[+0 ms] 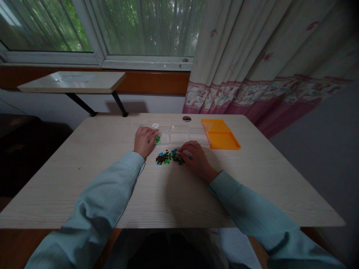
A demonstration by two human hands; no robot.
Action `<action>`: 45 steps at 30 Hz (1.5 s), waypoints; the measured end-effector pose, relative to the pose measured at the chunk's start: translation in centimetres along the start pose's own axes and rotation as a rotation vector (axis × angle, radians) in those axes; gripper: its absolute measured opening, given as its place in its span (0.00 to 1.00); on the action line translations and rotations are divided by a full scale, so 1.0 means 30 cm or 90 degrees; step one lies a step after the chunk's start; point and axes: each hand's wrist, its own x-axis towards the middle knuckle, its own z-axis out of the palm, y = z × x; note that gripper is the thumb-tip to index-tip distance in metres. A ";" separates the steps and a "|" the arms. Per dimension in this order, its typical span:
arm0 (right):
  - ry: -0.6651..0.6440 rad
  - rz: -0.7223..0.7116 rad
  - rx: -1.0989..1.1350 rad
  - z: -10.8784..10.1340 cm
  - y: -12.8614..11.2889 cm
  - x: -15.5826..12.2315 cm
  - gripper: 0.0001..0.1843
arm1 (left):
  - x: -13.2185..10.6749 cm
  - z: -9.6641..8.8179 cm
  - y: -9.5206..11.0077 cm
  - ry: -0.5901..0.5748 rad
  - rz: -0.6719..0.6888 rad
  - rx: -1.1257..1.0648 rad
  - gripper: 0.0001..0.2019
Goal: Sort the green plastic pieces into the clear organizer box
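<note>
A clear plastic compartment box (178, 139) lies across the back half of the table. My left hand (145, 141) rests at its left end, thumb and fingers drawn together over a compartment with small green pieces (157, 139) in it. Whatever those fingertips hold is too small to make out. In front of the box is a loose pile of tiny coloured pieces (163, 158), brown, green, blue and black. My right hand (195, 156) reaches into the pile's right side, its thumb and forefinger closed in a pinch. Its fingers partly cover the pieces, so what they grip is hidden.
An orange tray or lid (223, 135) lies right of the box, partly under its clear edge. A round cable hole (186, 118) is near the back edge of the wooden table (92, 186). A small raised shelf (75, 83) stands back left; a patterned curtain (224, 89) hangs behind.
</note>
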 end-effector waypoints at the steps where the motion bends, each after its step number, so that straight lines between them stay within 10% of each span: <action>1: 0.000 0.003 0.003 0.000 -0.001 0.000 0.07 | 0.000 0.001 -0.001 -0.003 -0.002 0.001 0.14; 19: 0.020 0.080 0.171 0.002 0.013 0.001 0.11 | -0.039 -0.029 0.210 -0.186 0.273 -0.035 0.14; 37: -0.028 0.059 0.190 -0.006 -0.028 0.003 0.17 | -0.038 -0.029 0.210 -0.161 0.245 -0.029 0.11; 45: -0.052 0.001 0.092 -0.006 0.001 0.003 0.11 | -0.004 -0.038 0.072 -0.037 0.071 0.017 0.11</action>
